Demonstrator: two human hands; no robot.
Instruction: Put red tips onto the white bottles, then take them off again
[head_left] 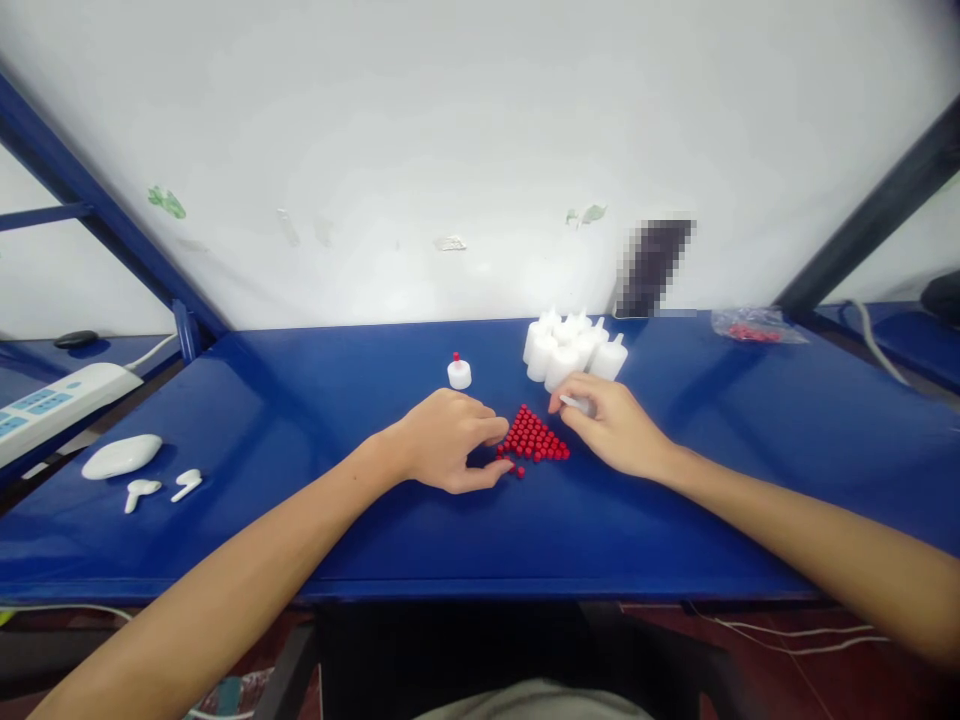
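Many small red caps (536,440) lie together in a roughly triangular patch on the blue table (420,540). At the left edge of that patch is my left hand (457,445), thumb and forefinger apart, with its fingertips close to the nearest caps. My right hand (619,425), just right of the caps, is closed around a small white nozzle bottle (579,404); its pale tip points left and its body is mostly covered by my fingers. Behind the right hand stands a tight group of several white nozzle bottles (564,365). Apart from them, one white bottle (459,375) wears a red cap.
On the left are a white earphone case (122,457), two white earbuds (187,484) and a white power strip (67,395). A clear bag with red pieces (757,328) lies at the back right. A pixelated dark object (654,268) leans on the white wall (450,150).
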